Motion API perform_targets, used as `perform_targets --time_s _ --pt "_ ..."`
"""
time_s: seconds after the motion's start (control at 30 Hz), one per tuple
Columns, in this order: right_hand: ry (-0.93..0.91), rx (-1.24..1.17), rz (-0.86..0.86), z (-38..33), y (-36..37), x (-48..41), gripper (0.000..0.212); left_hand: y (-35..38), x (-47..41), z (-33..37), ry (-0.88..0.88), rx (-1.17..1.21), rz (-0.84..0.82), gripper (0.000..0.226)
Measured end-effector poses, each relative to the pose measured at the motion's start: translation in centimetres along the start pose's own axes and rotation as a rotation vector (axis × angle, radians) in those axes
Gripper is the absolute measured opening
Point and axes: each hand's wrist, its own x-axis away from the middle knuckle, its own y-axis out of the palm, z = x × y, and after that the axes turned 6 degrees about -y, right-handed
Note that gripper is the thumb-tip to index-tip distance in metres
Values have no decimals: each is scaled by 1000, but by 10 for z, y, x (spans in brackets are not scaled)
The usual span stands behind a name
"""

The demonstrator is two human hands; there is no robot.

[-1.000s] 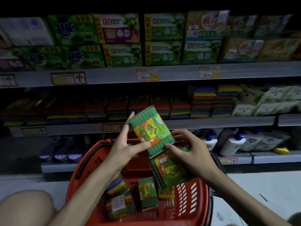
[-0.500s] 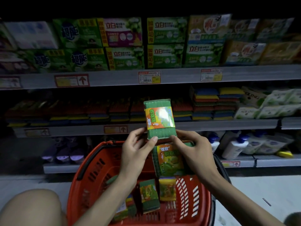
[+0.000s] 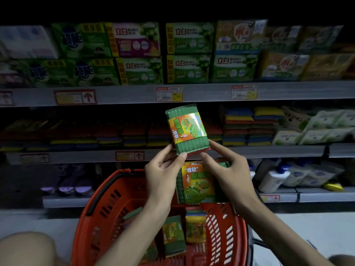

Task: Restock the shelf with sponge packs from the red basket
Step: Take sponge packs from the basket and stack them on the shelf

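Observation:
A green sponge pack with an orange label (image 3: 187, 129) is raised in front of the middle shelf (image 3: 269, 151). My left hand (image 3: 163, 175) pinches its lower edge. My right hand (image 3: 230, 175) touches that pack's lower right corner with its fingertips and holds a second green sponge pack (image 3: 197, 185) below it. The red basket (image 3: 92, 208) stands under both hands, with several more sponge packs (image 3: 173, 235) lying inside. Stacks of coloured sponges (image 3: 249, 125) fill the middle shelf behind the raised pack.
Green detergent boxes (image 3: 188, 52) line the top shelf above a row of price tags (image 3: 169, 94). White wipe packs (image 3: 317, 129) sit at the middle shelf's right end. Pump bottles (image 3: 272, 179) stand on the bottom shelf. My knee (image 3: 25, 250) is at the lower left.
My left hand has lifted the upper sponge pack higher, turning it upright, up to the level of the middle shelf. My right hand stayed holding the second pack over the basket.

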Motion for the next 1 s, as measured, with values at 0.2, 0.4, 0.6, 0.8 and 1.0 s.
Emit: perform_targets --time_s 0.2,0.4,0.6,0.8,1.0 --pt "0 -58 -86 -5 -18 -16 51 23 -7 0 6 66 -27 56" --pt "24 -59 -212 -4 -37 -25 65 24 -22 -1 17 84 -73 44" --pt "48 44 -289 -1 -52 -32 76 24 -34 -1 39 22 -175 32" --pt "64 80 -304 7 -57 -45 84 35 -42 -6 -28 -72 -241 44" --pt "54 51 -280 16 -61 -61 90 49 -49 -8 -25 -97 -247 65"
